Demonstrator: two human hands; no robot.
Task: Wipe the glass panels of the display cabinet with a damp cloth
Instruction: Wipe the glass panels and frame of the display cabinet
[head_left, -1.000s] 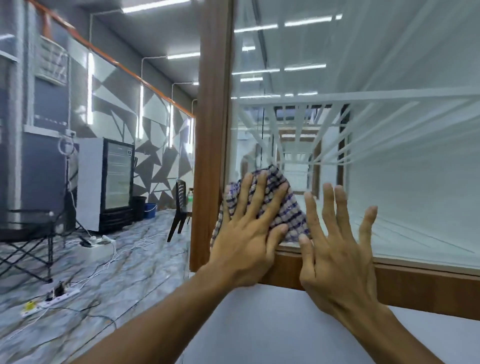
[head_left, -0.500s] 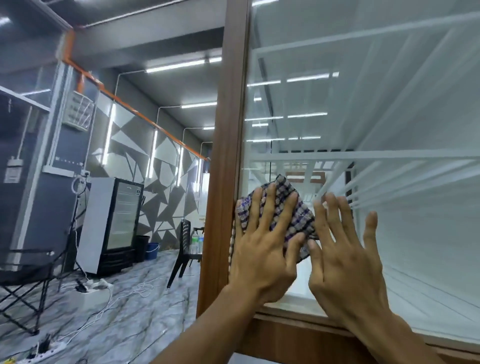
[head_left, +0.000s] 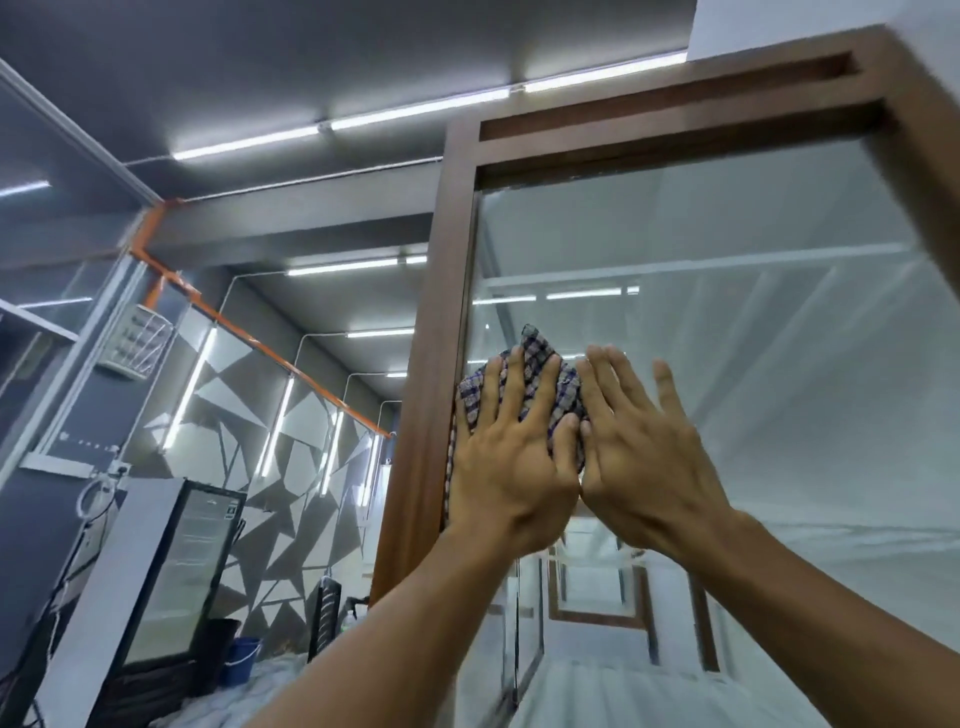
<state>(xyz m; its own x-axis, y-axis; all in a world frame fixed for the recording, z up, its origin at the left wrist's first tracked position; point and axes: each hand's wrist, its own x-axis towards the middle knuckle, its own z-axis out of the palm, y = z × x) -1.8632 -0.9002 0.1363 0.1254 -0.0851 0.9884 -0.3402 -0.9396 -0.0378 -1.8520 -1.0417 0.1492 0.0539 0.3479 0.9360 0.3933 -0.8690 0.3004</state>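
Note:
A checked cloth (head_left: 540, 358) lies flat against the glass panel (head_left: 727, 364) of the display cabinet, close to its brown wooden left post (head_left: 434, 364). My left hand (head_left: 506, 462) presses on the cloth with fingers spread, covering most of it. My right hand (head_left: 644, 457) rests beside it, fingers spread, its thumb side on the cloth's right edge and the rest flat on the glass. The cabinet's wooden top rail (head_left: 675, 135) runs above the panel.
A black glass-door fridge (head_left: 176, 571) stands at the left against a wall with a grey triangle pattern. A blue bucket (head_left: 241, 657) and a dark chair (head_left: 324, 618) sit on the floor behind it. Strip lights run along the ceiling.
Both hands and the cloth have slid upward along the glass from near the bottom rail. The view has tilted up, so the cabinet's top rail now shows.

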